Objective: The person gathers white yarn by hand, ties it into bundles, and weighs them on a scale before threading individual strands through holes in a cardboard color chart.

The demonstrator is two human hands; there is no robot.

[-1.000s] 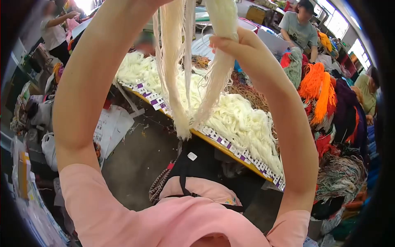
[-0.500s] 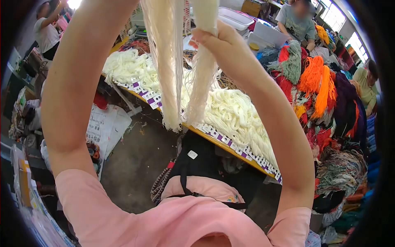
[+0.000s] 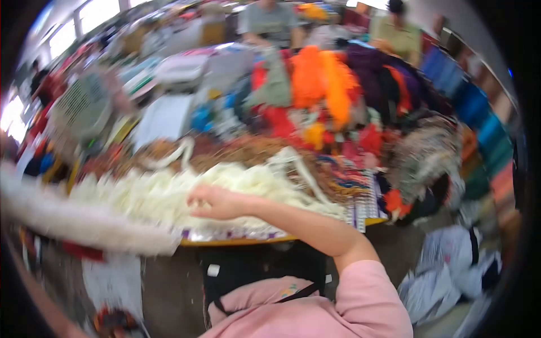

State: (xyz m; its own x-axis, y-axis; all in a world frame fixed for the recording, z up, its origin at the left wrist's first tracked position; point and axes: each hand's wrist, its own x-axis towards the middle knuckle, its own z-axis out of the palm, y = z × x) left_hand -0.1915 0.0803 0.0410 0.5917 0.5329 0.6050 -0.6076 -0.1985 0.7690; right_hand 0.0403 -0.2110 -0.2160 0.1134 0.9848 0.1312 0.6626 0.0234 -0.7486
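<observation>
My right hand (image 3: 217, 201) is over the near part of a pile of cream yarn skeins (image 3: 248, 180) on the table, palm down. Its fingers are blurred, loosely bent and apart, with nothing visible in them. A long, thick off-white skein (image 3: 96, 219) stretches in from the left edge of the view, its end hanging at the table's front left corner. Part of my left arm (image 3: 42, 304) shows at the lower left; the hand itself is out of view. Tags with purple patches (image 3: 225, 232) line the table's front edge under the yarn.
Brown yarn (image 3: 242, 149) lies behind the cream pile. Orange hanks (image 3: 309, 76), red and grey ones heap up at the back right. A white tray (image 3: 163, 121) and a pale basket (image 3: 81, 107) stand back left. Two people sit across the table. Bags (image 3: 445, 265) lie on the right floor.
The view has swung to the right. My right hand has come down from the raised skein, released it, and is now over the pile. The skein has shifted to the left edge.
</observation>
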